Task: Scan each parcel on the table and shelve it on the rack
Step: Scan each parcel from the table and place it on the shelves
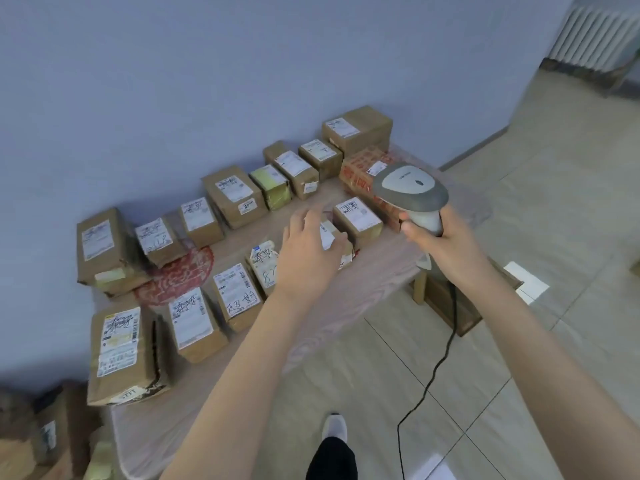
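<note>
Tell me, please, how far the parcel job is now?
Nothing looks done yet: no rack is in view. In hand: the right hand holds the scanner, and the open left hand reaches over a small parcel. Left: well over a dozen parcels on the table.

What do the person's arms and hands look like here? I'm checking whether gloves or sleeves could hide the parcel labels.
Both forearms are bare as far as the frame shows: no sleeves in view. The left hand and right hand wear no gloves, and no watch, ring or wristband shows. Fingers are uncovered, nails short. No markings are visible on either arm.
</note>
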